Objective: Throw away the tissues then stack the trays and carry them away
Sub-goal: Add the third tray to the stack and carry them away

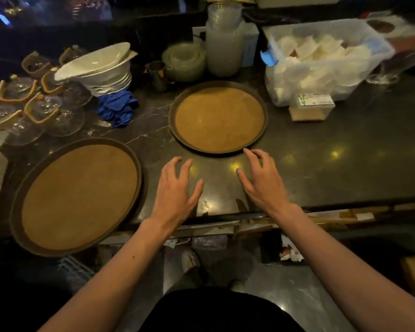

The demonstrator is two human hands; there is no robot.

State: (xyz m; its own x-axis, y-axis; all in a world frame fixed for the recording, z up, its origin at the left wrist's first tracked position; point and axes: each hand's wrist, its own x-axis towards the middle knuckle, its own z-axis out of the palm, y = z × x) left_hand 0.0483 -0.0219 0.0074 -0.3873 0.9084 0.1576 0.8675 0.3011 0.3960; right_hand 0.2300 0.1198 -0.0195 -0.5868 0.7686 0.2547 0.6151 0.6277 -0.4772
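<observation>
Two round trays with brown cork-like faces and dark rims lie on the dark counter. One tray (77, 197) sits at the near left, overhanging the counter's front edge. The other tray (217, 118) lies farther back at centre. Both trays carry nothing. My left hand (176, 188) hovers over the counter between them, fingers spread and empty. My right hand (261, 178) is also spread and empty, its fingertips just short of the far tray's near rim. Crumpled tissues (290, 254) lie in a dark bin below the counter edge on the right.
Stacked white bowls (101, 68), glass dishes with tan handles (34, 104) and a blue cloth (118, 107) crowd the back left. Glassware (225, 44) stands behind the far tray. A clear tub of folded napkins (321, 58) and a small box (312, 107) sit at right.
</observation>
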